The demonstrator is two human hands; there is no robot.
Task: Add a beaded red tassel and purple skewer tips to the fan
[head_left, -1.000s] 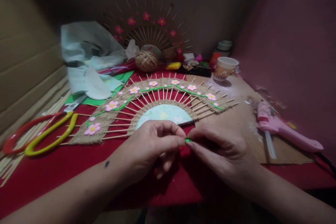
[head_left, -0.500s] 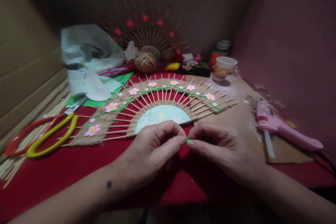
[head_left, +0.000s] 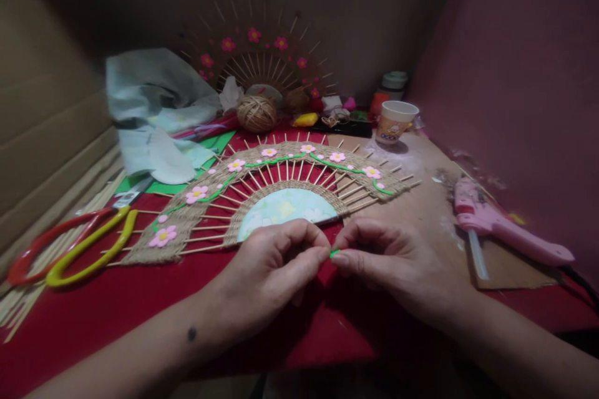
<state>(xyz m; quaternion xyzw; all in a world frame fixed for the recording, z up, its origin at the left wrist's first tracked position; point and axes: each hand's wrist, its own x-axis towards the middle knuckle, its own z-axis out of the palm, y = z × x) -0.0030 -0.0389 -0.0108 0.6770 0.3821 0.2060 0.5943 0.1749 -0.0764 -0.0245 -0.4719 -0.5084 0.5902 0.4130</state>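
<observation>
A small green piece (head_left: 334,254) is pinched between the fingertips of my left hand (head_left: 281,268) and my right hand (head_left: 388,262), just in front of a woven fan. The fan (head_left: 180,215) lies on the red cloth, with thin sticks poking out of its woven arc. Pink flowers with yellow centres and a green wavy line decorate the arc. At the fan's middle is a pale blue half-round panel (head_left: 276,206), its lower edge partly hidden by my left hand.
Orange and yellow scissors (head_left: 88,249) lie at left beside thin sticks. A pink glue gun (head_left: 510,230) rests on cardboard at right. Behind the fan are a twine ball (head_left: 257,113), a paper cup (head_left: 395,123), a yellow lump (head_left: 306,119) and a second flowered fan (head_left: 215,50).
The view has shifted slightly, so the surroundings sit a little further left. Both hands keep their pinch, and the green piece shows at a slightly different angle.
</observation>
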